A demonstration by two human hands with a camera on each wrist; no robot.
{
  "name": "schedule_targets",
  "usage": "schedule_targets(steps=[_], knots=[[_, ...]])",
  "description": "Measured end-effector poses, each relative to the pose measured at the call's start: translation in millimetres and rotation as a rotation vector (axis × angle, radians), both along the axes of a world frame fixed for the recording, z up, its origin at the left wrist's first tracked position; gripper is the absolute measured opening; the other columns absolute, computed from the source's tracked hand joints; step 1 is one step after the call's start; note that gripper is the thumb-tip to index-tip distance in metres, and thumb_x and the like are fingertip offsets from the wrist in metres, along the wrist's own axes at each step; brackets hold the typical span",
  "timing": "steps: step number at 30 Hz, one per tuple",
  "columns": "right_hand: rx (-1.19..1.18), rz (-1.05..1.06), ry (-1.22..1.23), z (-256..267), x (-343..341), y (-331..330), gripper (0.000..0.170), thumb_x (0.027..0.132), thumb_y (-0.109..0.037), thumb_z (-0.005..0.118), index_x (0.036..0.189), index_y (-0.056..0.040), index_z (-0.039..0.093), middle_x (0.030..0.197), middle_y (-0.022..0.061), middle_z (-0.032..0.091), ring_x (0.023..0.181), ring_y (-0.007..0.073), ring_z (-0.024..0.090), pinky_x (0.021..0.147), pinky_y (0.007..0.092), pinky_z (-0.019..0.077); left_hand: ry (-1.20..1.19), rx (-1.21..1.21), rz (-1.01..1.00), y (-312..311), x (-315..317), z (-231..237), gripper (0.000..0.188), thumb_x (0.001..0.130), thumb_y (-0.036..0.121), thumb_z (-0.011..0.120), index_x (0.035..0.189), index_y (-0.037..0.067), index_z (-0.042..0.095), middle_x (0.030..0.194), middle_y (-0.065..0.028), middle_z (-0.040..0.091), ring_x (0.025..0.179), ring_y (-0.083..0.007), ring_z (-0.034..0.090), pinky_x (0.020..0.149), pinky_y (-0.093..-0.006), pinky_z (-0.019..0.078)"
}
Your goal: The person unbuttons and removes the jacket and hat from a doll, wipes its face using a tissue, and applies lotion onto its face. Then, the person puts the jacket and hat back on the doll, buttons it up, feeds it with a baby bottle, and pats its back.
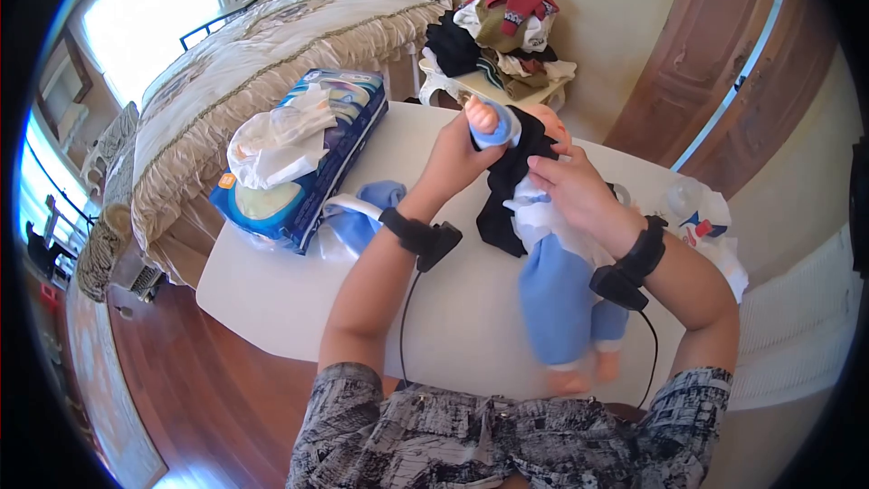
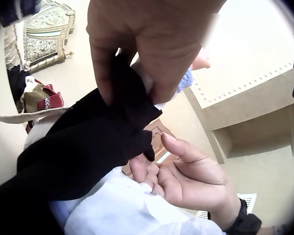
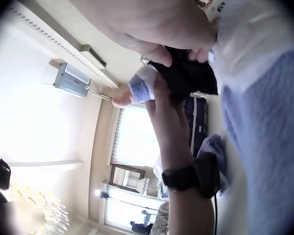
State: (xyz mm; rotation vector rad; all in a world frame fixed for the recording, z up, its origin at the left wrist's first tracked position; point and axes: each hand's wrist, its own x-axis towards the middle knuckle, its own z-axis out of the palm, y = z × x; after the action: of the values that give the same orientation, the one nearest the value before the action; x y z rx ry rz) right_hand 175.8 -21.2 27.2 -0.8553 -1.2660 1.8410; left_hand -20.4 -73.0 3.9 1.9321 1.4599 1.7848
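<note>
A baby doll in a blue-and-white outfit [image 1: 554, 299] hangs over the near part of the table, its feet toward the person. Black cloth [image 1: 507, 186], which looks like a small garment, lies across its upper body. My left hand [image 1: 455, 158] grips that cloth near the doll's raised arm [image 1: 484, 118]; in the left wrist view the thumb and fingers pinch the black fabric [image 2: 88, 142]. At the cloth's other edge is my right hand [image 1: 579, 188], its curled fingers [image 2: 147, 174] holding the edge. Both hands partly hide the doll's head.
On the white table [image 1: 262, 294], a blue diaper package [image 1: 348, 140] with white cloth on top stands left, beside a blue garment [image 1: 380, 195]. A clear bottle [image 1: 683, 195] and white cloth [image 1: 724, 258] lie right. Behind are a clothes pile [image 1: 507, 27] and a bed [image 1: 253, 54].
</note>
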Motion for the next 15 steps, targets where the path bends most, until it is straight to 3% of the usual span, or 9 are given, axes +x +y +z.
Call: schedule_targets(steps=[2,5,8,11,14,15], knots=[[-0.048,-0.013,0.065,4,1,-10,0.073,0.077,0.004,0.072,0.132,-0.0021,0.024,0.105,0.0126,0.053,0.095,0.0203,0.059,0.082,0.0298,0.0502,-0.027,0.016,0.027,4,7,8,0.037,0.079,0.020,0.074,0.107,0.000,0.060,0.095,-0.0122,0.067,0.090,-0.0231,0.065,0.081,-0.0351,0.0493],[-0.048,0.006,-0.023,5,4,-24,0.057,0.078,0.001,0.071,0.124,-0.0005,0.038,0.096,0.0091,0.056,0.085,0.0158,0.057,0.075,0.0271,0.0477,-0.009,-0.011,0.101,7,16,22,0.043,0.079,0.023,0.073,0.112,0.000,0.057,0.097,-0.0153,0.067,0.092,-0.0259,0.066,0.081,-0.0360,0.0492],[-0.068,0.369,-0.109,5,12,-12,0.029,0.079,-0.002,0.068,0.105,-0.0011,0.053,0.083,0.0045,0.056,0.076,0.0117,0.053,0.069,0.0247,0.0442,-0.021,-0.104,0.096,4,23,35,0.049,0.080,0.024,0.072,0.117,-0.002,0.054,0.099,-0.0189,0.066,0.093,-0.0281,0.066,0.082,-0.0367,0.0491],[-0.055,0.430,-0.124,-6,16,2,0.014,0.081,-0.005,0.063,0.095,-0.0016,0.061,0.078,0.0021,0.056,0.076,0.0101,0.053,0.068,0.0229,0.0436,-0.012,-0.106,0.137,8,26,35,0.050,0.080,0.024,0.071,0.119,-0.002,0.054,0.099,-0.0198,0.066,0.094,-0.0288,0.066,0.083,-0.0369,0.0492],[0.174,0.287,-0.300,3,11,-12,0.018,0.081,-0.009,0.063,0.096,-0.0003,0.059,0.077,0.0016,0.054,0.075,0.0101,0.053,0.067,0.0227,0.0436,-0.017,-0.142,0.153,7,31,40,0.051,0.080,0.024,0.071,0.120,-0.002,0.053,0.101,-0.0205,0.066,0.095,-0.0302,0.066,0.084,-0.0372,0.0492],[0.140,0.191,-0.286,9,8,-21,0.015,0.081,-0.007,0.063,0.093,-0.0007,0.058,0.079,0.0009,0.054,0.077,0.0094,0.053,0.066,0.0228,0.0425,-0.024,-0.159,0.154,6,32,43,0.051,0.080,0.024,0.071,0.120,-0.002,0.053,0.101,-0.0207,0.066,0.096,-0.0308,0.066,0.084,-0.0373,0.0491]])
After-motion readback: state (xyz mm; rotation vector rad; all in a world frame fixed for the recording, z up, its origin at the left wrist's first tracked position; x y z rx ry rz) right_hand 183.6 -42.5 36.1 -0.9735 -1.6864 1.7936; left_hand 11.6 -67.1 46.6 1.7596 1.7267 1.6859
